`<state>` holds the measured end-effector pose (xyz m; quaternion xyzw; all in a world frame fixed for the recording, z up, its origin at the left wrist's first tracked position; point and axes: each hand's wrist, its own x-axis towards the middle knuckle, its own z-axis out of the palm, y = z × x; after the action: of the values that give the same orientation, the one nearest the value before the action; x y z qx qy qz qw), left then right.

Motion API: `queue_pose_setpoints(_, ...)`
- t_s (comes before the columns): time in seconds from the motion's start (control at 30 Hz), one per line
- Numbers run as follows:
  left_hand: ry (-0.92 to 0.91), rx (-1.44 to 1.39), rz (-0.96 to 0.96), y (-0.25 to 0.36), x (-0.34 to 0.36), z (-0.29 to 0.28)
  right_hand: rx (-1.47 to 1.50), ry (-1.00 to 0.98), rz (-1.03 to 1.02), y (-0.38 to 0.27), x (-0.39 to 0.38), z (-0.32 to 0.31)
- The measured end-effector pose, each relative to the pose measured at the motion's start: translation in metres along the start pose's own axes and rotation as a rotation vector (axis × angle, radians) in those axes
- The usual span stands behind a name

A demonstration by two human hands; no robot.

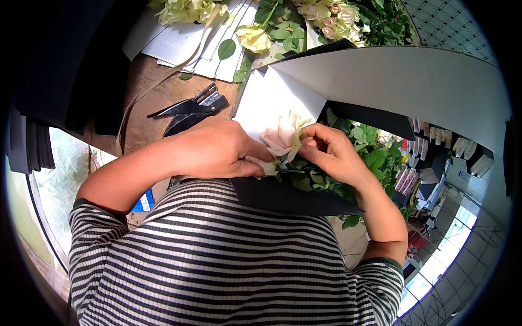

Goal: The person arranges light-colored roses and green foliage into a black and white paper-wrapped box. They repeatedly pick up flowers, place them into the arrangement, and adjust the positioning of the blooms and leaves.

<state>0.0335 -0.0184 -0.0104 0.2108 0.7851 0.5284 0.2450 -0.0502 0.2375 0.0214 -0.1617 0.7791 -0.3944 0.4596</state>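
A pale pink rose stands between my two hands, against a white inner panel. My left hand comes in from the left, its thumb and forefinger closed on pale outer petals low on the bloom. From the right, my right hand pinches the rose's edge between thumb and bent fingers. Green leaves and stems lie just below the bloom, under my right hand. A black sheet sits close against my striped shirt, beneath the leaves. Its full shape is partly hidden.
A black plier-type stapler lies on the brown table, left of the white panel. A beige strap runs past it. White sheets, a yellow rose and more roses lie beyond. A tall grey-white panel rises at right.
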Motion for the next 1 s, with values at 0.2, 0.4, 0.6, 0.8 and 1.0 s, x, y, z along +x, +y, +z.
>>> queue_pose_setpoints(0.2, -0.035, -0.016, -0.007, -0.005, -0.004, -0.002, -0.211, 0.169, -0.367, 0.008, 0.005, 0.014)
queue_pose_setpoints(0.4, -0.037, -0.077, 0.016, -0.012, -0.009, 0.002, -0.390, 0.218, -0.571, 0.031, 0.005, 0.029)
queue_pose_setpoints(0.6, 0.201, -0.046, 0.039, -0.004, -0.003, -0.015, -0.370, 0.204, -0.578, 0.031, 0.004, 0.026)
queue_pose_setpoints(0.8, 0.275, 0.142, 0.257, 0.004, 0.021, 0.003, -0.354, 0.165, -0.527, 0.026, 0.010, 0.027)
queue_pose_setpoints(1.0, 0.539, -0.126, 0.176, -0.017, -0.001, -0.025, -0.365, 0.246, -0.533, 0.038, 0.008, 0.029)
